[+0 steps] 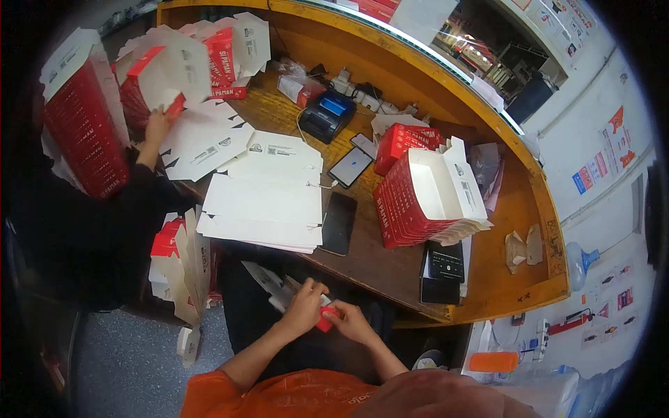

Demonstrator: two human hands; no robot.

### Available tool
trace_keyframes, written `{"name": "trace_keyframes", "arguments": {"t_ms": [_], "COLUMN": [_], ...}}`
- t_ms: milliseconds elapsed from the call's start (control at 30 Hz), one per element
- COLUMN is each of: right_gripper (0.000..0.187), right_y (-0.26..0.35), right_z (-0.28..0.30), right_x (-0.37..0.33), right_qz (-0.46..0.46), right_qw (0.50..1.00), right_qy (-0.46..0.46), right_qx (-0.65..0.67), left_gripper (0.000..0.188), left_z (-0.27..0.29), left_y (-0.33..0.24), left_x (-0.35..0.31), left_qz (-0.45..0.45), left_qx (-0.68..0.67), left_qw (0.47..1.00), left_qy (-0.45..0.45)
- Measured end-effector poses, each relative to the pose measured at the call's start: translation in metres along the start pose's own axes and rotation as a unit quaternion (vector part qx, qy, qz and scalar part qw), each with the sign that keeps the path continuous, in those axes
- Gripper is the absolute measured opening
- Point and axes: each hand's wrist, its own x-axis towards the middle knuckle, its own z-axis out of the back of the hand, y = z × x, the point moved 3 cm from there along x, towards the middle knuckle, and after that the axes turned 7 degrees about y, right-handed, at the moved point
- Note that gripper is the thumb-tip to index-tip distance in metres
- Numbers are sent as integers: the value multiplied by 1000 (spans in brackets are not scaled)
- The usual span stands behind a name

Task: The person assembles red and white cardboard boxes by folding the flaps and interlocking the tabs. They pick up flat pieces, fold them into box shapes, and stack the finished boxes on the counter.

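Observation:
In my lap, below the table edge, is a partly folded red-and-white food carton. My left hand is closed on it, its fingers bent over the white board. At the carton's red end, my right hand pinches a flap between thumb and fingers. A stack of flat white carton blanks lies on the table in front of me. To its right stands a nested stack of folded red cartons, open at the top.
At the left, a co-worker's hand grips another red carton beside a tall carton stack. Phones, a black label printer and cables lie on the table. A yellow wooden rim edges it.

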Motion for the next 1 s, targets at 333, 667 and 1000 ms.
{"name": "trace_keyframes", "arguments": {"t_ms": [333, 667, 1000], "right_gripper": [38, 42, 8], "right_y": [-65, -47, -109], "right_z": [10, 16, 20], "right_x": [-4, -19, 11], "right_qz": [-1, -26, -33], "right_qw": [938, 969, 974], "right_qy": [-147, -30, -23], "right_qx": [313, 243, 222], "left_gripper": [94, 79, 72], "left_z": [-37, -53, -46], "left_y": [12, 20, 24], "left_x": [-14, -31, -26], "left_qz": [-48, -107, -170], "left_qx": [48, 51, 12], "left_qw": [995, 990, 967], "left_qy": [-73, 78, 187]}}
